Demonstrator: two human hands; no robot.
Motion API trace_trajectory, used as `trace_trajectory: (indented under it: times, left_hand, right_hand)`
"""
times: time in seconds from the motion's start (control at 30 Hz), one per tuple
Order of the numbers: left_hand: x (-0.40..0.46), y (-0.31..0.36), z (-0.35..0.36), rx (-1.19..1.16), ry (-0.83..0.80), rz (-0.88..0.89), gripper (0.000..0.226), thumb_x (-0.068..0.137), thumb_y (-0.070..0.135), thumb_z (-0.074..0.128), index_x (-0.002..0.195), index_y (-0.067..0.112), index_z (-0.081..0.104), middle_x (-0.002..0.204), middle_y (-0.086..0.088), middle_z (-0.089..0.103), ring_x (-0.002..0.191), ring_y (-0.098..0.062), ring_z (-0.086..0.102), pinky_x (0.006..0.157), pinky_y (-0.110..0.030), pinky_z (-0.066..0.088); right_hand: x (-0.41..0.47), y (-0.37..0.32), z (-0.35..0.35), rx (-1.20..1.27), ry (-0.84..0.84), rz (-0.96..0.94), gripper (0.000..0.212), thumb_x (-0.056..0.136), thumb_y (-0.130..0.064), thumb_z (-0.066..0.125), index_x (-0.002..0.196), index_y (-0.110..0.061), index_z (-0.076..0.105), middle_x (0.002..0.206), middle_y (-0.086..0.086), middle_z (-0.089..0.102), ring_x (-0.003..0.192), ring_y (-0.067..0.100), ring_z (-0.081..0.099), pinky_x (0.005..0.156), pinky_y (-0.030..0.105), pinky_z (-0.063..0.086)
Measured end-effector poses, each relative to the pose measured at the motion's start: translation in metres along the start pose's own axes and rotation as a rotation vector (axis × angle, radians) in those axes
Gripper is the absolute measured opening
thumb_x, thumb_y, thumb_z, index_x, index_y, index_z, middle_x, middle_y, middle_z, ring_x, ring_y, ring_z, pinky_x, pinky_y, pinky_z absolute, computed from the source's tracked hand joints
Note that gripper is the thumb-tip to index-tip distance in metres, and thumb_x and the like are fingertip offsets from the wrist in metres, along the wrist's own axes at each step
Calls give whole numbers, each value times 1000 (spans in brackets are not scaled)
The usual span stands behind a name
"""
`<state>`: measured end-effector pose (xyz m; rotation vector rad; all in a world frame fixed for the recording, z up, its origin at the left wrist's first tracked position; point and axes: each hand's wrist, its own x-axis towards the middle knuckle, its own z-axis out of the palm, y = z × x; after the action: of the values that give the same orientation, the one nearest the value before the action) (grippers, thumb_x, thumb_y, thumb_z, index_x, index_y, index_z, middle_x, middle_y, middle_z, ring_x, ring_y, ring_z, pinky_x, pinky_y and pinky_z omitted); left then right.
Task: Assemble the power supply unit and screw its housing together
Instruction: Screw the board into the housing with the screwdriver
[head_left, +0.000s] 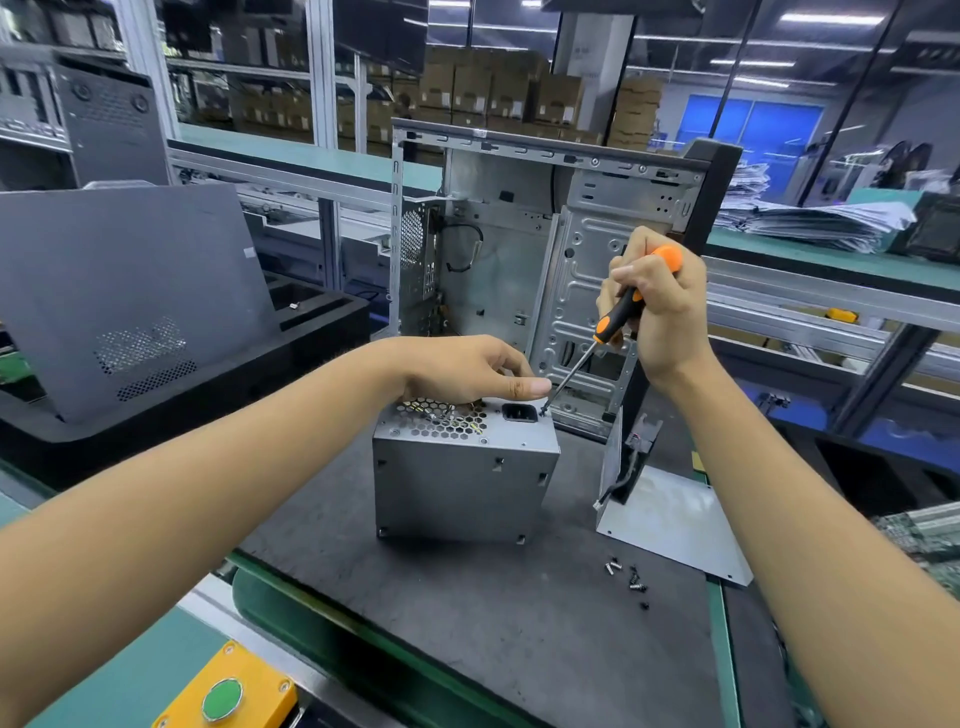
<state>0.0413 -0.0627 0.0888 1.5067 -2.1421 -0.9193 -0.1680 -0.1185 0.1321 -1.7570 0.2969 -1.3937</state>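
Note:
A grey metal power supply unit (462, 478) stands on end on the dark mat, its honeycomb grille and black power socket facing up. My left hand (467, 369) rests on its top edge, fingers curled over the far side, thumb stretched toward the right corner. My right hand (660, 301) grips an orange and black screwdriver (618, 317). Its tip sits on a screw at the top right corner of the housing, beside the socket. Several loose screws (629, 577) lie on the mat to the right.
An open computer case (582, 234) stands just behind the unit. A loose grey metal panel (675, 525) lies at right, a dark side panel (130, 291) leans at left. A yellow box with a green button (223, 699) sits at the near edge.

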Motion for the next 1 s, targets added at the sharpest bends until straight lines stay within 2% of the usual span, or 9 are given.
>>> trace_trajectory:
  times: [0.17, 0.3, 0.4, 0.5, 0.63, 0.8, 0.87, 0.93, 1.0]
  left_hand:
    - [2, -2, 0, 2, 0, 8, 36, 94, 60, 61, 105, 27, 71, 89, 16, 72, 68, 4, 59, 64, -8, 43]
    - [2, -1, 1, -34, -26, 5, 31, 96, 53, 63, 106, 24, 69, 86, 13, 73, 69, -4, 57, 68, -18, 44]
    - [2, 0, 1, -51, -30, 4, 32, 95, 53, 64, 108, 24, 69, 86, 12, 72, 70, -7, 55, 71, -24, 44]
    - [2, -2, 2, -89, -30, 18, 32, 96, 50, 65, 116, 25, 65, 86, 13, 74, 67, -3, 57, 66, -19, 45]
    - [-1, -3, -1, -96, -54, 60, 25, 102, 42, 60, 126, 34, 58, 89, 15, 75, 69, 2, 60, 64, -11, 46]
    - [-2, -4, -2, -49, -97, 92, 24, 103, 49, 56, 125, 42, 63, 90, 0, 65, 77, -16, 48, 72, -30, 42]
    - [-3, -4, -4, -28, -141, 123, 30, 102, 55, 55, 128, 44, 63, 98, -14, 61, 86, -24, 51, 86, -40, 47]
    - [-4, -4, -6, 21, -164, 126, 38, 96, 62, 60, 131, 46, 62, 120, -23, 61, 108, -34, 58, 111, -53, 44]
    - [-3, -4, -7, 45, -174, 136, 42, 93, 63, 64, 130, 44, 64, 127, -24, 59, 113, -33, 59, 115, -59, 38]
  right_hand:
    - [5, 3, 1, -35, -7, -2, 23, 75, -18, 57, 62, -15, 39, 58, 10, 38, 50, 31, 35, 50, 25, 36]
    - [6, 8, 0, -77, -15, 9, 27, 76, -16, 56, 65, -5, 35, 63, 24, 31, 56, 51, 32, 54, 34, 31]
    - [5, 7, -1, -82, 3, 5, 22, 78, -12, 55, 64, -10, 38, 64, 17, 35, 56, 41, 36, 55, 26, 34]
    - [5, 5, -3, -46, 5, 2, 23, 79, -8, 53, 63, -13, 38, 61, 10, 37, 53, 24, 37, 49, 22, 36]
    - [5, 3, -1, -33, 9, 1, 23, 80, -7, 52, 63, -15, 39, 57, 7, 40, 53, 24, 39, 47, 21, 36]
    - [6, 5, -1, -21, 9, 0, 23, 80, -9, 53, 63, -16, 40, 56, 5, 41, 52, 25, 41, 47, 22, 37]
    - [6, 6, -2, -23, 13, -9, 23, 79, -12, 55, 62, -16, 40, 56, 4, 41, 51, 24, 40, 48, 22, 37]
    - [6, 6, -2, -14, 16, -12, 23, 77, -17, 58, 61, -18, 42, 55, 0, 42, 50, 23, 40, 47, 22, 37]
    - [5, 6, -3, -3, 13, -5, 21, 75, -22, 59, 60, -19, 45, 55, -1, 44, 51, 25, 40, 45, 24, 37]
